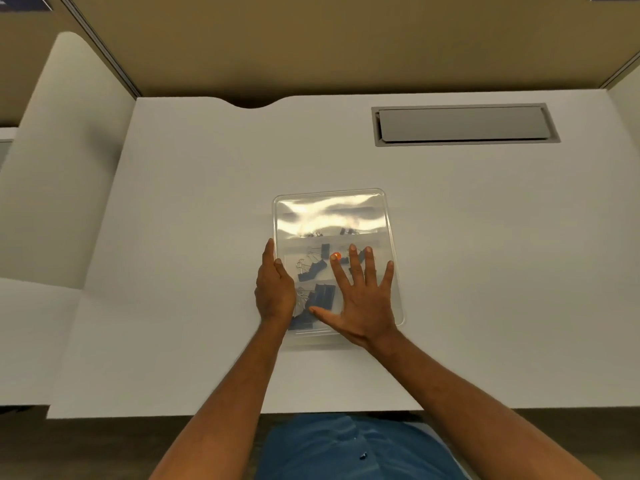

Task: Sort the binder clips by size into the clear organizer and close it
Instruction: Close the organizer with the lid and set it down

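Near the bench's (173, 237) front edge, the right hand (360, 299) presses flat, fingers spread, on the clear organizer's lid (332, 209) to shut it over the sorted binder clips (313, 270), while the left hand (275, 289) grips its left rim to steady it.

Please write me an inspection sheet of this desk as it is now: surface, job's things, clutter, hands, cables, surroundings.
Surface: white desk, matte, with a curved notch at its far edge.
Job's things: clear organizer lies flat with its lid down; blue binder clips show through it in separate compartments, the smallest in the far row.
Clutter: nothing seen.
Hands: left hand holds the organizer's left edge; right hand lies flat, fingers spread, on the lid.
Cables: nothing seen; a grey cable hatch in the desk is shut.
Surroundings: tan partition panels behind the desk and a white side panel on the left.
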